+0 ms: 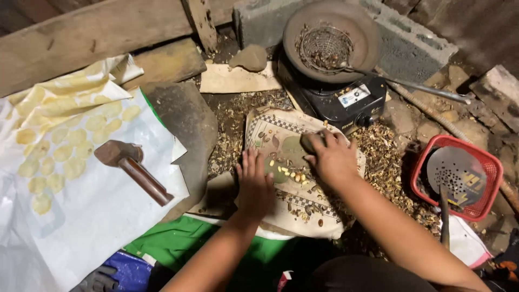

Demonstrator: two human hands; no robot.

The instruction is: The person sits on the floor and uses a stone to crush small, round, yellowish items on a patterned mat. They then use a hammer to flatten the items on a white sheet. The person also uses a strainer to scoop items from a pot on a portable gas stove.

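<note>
The right hand [331, 157] is curled around a small dark stone [309, 141], gripping it at the upper right part of a patterned cloth [270, 127] spread on the ground. The left hand [254, 181] lies flat and open, palm down, on the cloth's left edge, holding nothing. Between the two hands, just below the stone, a few pale shelled seeds [289, 174] lie on a flat dark slab [286, 151] near the cloth's centre. Brown husks [378, 148] litter the cloth's lower edge and the ground to the right. Beyond the cloth's top edge stands a black stove [346, 100] bearing a pan [362, 32] with a wire strainer [326, 47]. A red basket [424, 162] sits well to the right; a wooden mallet [130, 165] rests on a white sheet [97, 216] far left, near yellowish flattened discs [65, 151].
</note>
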